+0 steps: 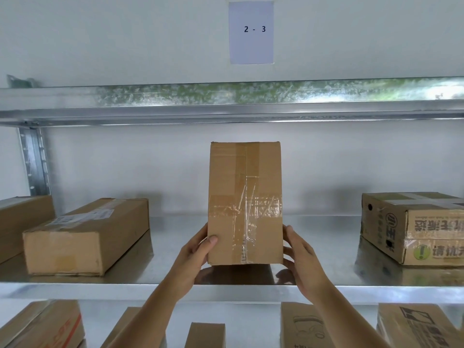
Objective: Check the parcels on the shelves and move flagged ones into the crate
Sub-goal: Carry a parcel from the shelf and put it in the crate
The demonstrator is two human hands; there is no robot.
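Note:
A tall brown cardboard parcel (244, 202) sealed with clear tape stands upright in the middle of the metal shelf (175, 247), its taped face toward me. My left hand (195, 252) grips its lower left edge, thumb on the front face. My right hand (298, 257) holds the lower right edge, fingers wrapped along the side. No flag or sticker shows on the face I see. The crate is out of view.
A long parcel with a white label (85, 234) lies to the left, another box (22, 222) beyond it. A printed carton (411, 227) sits at the right. Several parcels (308, 325) stand on the shelf below. A paper sign "2 - 3" (251, 32) hangs on the wall.

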